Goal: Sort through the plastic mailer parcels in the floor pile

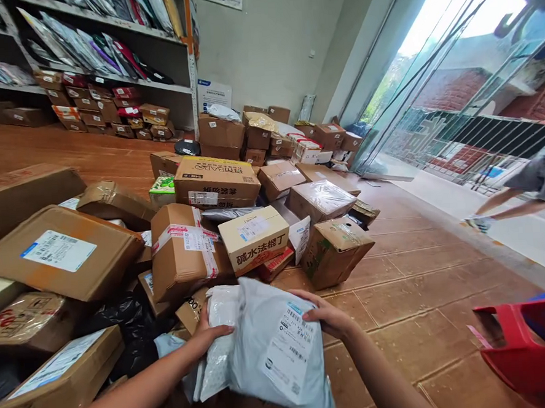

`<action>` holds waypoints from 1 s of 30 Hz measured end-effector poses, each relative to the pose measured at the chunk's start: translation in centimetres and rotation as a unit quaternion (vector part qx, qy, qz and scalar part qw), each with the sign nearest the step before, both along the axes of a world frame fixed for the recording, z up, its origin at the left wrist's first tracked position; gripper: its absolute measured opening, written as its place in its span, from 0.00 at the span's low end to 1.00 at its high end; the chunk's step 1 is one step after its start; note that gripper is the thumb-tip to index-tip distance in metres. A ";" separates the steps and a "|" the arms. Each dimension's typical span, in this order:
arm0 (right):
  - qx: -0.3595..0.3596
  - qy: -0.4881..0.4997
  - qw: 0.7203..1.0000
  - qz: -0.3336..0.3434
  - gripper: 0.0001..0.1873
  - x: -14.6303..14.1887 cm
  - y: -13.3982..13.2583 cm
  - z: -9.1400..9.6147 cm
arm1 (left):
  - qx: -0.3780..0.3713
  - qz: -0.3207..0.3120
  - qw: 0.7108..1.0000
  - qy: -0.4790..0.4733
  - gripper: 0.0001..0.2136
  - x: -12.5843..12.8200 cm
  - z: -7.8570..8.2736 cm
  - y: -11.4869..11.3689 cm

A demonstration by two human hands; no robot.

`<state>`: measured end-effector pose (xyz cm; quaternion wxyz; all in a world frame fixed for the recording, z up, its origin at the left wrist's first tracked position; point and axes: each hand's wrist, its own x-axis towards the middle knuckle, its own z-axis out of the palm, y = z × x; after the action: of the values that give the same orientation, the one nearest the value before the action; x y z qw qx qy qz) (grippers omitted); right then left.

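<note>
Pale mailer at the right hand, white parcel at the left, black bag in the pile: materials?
Pale mailer: likely soft plastic film, satin finish; smooth, puckered skin with creased edges.
White parcel: possibly bubble wrap or textured film; surface looks finely dimpled.
Black bag: likely thin plastic, glossy; bright highlights along its crumples.
</note>
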<state>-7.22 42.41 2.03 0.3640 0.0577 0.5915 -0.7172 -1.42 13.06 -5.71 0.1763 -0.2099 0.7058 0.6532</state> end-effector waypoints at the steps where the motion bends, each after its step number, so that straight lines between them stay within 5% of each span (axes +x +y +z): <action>1: 0.015 0.016 1.000 -0.015 0.38 -1.1 -0.9 -0.3 | -0.030 0.013 0.999 0.026 0.34 0.1 -0.4 0.3; 5: 0.030 0.031 0.997 -0.062 0.36 -2.6 -6.2 -3.3 | -0.132 0.003 0.988 0.085 0.25 0.7 -1.5 0.5; 10: 0.001 0.008 0.997 -0.081 0.37 -1.0 -8.4 -6.0 | -0.283 -0.019 0.959 -0.021 0.16 1.1 -0.9 -4.7; 14: -0.015 0.001 0.996 -0.086 0.37 -1.0 -7.7 -6.6 | -0.355 -0.167 0.913 -0.112 0.13 2.6 -1.1 -8.4; 17: -0.010 0.006 0.996 -0.086 0.36 -1.1 -7.8 -6.8 | -0.371 -0.261 0.887 -0.089 0.20 3.2 -2.0 -8.7; 19: -0.006 0.013 0.996 -0.089 0.35 -1.1 -8.0 -6.9 | -0.377 -0.283 0.877 -0.087 0.16 2.8 -2.8 -8.4; 24: 0.018 0.037 0.993 -0.107 0.34 -0.7 -7.9 -7.8 | -0.398 -0.264 0.871 -0.116 0.09 0.8 -4.0 -7.9; 30: 0.061 0.055 0.993 -0.091 0.30 -0.2 -7.3 -7.9 | -0.441 -0.174 0.871 -0.132 0.07 0.8 -2.7 -8.5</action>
<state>-7.42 35.14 -5.91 0.2601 0.0934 0.6453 -0.7122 -0.66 4.51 -8.36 0.2674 -0.2240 0.9158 0.1990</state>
